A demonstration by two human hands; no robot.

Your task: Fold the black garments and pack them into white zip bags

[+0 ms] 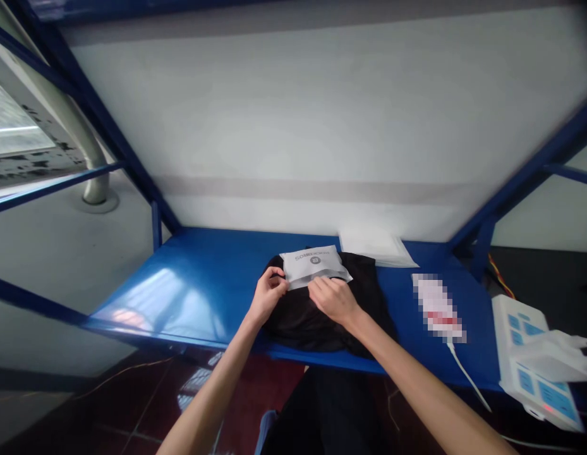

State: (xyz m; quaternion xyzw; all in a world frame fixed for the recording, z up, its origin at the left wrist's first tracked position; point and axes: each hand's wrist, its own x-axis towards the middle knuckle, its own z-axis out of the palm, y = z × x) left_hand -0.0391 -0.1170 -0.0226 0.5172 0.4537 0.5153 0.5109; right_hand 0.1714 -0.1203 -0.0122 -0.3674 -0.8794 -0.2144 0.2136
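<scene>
Left grip near curled right grip

Head cam looked fwd & down from above the lap, facing table & wall. L hand & R hand sat nr ctr, fairly close.

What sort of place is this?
Probably a workroom, perhaps for packing, though this one corner can't settle it: there's a blue-framed bench, a power strip at its right, and a printed pouch over black cloth.
</scene>
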